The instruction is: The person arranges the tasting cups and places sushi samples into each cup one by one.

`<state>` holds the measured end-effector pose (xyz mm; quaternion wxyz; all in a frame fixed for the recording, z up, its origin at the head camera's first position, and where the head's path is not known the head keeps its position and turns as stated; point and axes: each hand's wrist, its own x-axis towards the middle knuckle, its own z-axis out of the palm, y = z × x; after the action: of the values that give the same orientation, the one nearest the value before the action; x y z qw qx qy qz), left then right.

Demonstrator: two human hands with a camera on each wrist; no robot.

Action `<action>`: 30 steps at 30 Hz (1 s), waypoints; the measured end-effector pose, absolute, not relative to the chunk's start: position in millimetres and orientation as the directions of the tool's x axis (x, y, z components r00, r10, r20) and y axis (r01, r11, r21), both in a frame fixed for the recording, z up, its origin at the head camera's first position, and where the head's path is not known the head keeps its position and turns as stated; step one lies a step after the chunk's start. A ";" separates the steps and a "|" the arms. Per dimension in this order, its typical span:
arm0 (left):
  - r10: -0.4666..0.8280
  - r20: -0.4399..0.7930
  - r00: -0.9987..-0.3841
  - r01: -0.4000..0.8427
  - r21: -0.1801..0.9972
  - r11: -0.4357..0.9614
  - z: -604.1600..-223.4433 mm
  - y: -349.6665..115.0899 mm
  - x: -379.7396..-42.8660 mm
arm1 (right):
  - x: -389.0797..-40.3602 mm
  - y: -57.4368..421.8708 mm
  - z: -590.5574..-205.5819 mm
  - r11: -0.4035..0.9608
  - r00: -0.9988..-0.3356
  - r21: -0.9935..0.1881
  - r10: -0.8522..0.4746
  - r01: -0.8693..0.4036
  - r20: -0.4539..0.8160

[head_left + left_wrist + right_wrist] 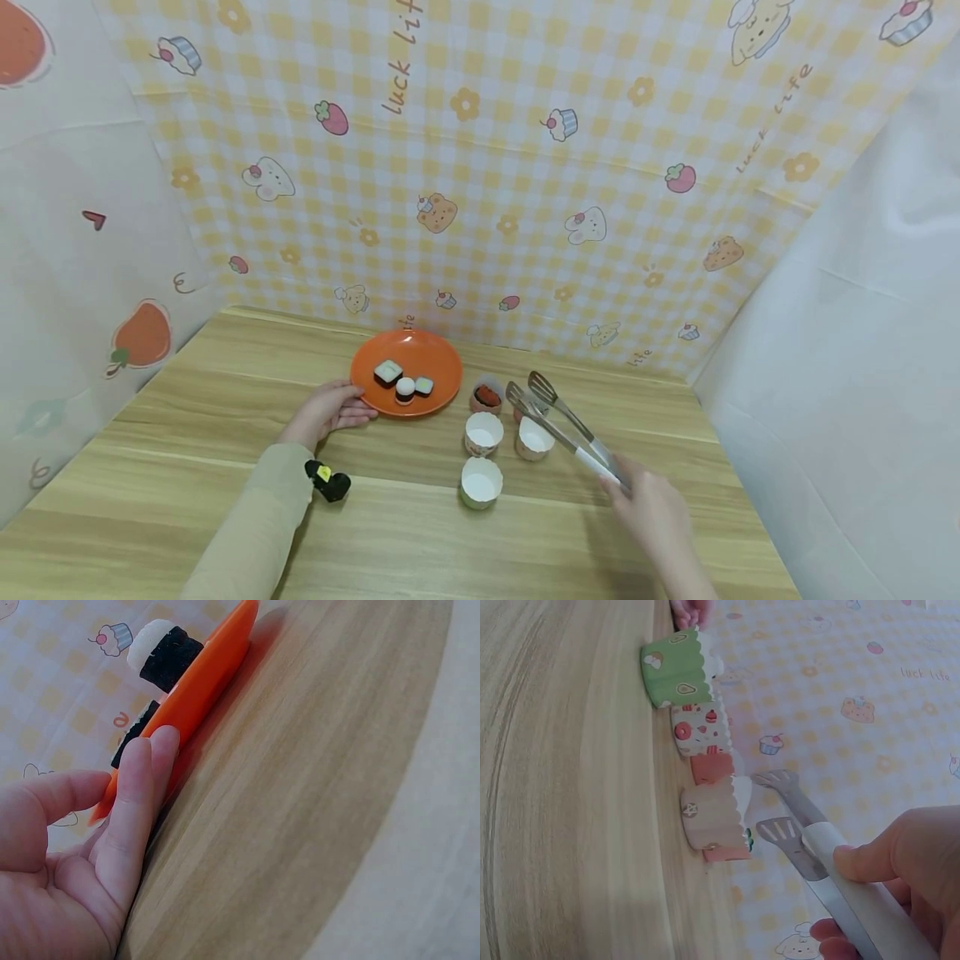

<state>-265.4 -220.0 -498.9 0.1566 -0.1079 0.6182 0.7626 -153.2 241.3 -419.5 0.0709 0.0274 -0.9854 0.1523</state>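
My left hand pinches the near-left rim of an orange plate, thumb on the edge and fingers against its underside in the left wrist view. On the plate sit three toy sushi pieces: a larger white and black one, a round white-topped one and a smaller one with a yellow centre. My right hand grips metal tongs with white handles. Their slotted tips are spread apart with nothing between them, over the back paper baking cups. One back cup contains a reddish-brown piece.
Right of the plate, several baking cups stand grouped: a green one, a white patterned one, a beige one and salmon ones behind. A yellow checked cloth hangs behind the wooden table. A black wrist device is on my left sleeve.
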 end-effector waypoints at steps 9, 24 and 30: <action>0.099 -0.360 -0.928 -0.373 0.908 -0.190 -498.7 -219.4 -265.5 | -154.0 236.5 -421.1 0.948 -0.979 -0.302 -0.043 -0.103 0.198; 0.097 -0.359 -0.928 -0.371 0.907 -0.200 -497.9 -219.1 -265.0 | -160.2 231.5 -422.6 0.937 -0.975 -0.323 -0.065 -0.133 0.213; 0.096 -0.358 -0.929 -0.371 0.907 -0.199 -498.0 -219.1 -264.6 | -166.8 229.3 -423.2 0.927 -0.962 -0.327 -0.105 -0.186 0.252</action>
<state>-264.6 -219.1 -498.0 0.1521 -0.1119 0.6142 0.7662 -166.8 229.3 -423.2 0.1155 0.0747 -0.9746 0.1765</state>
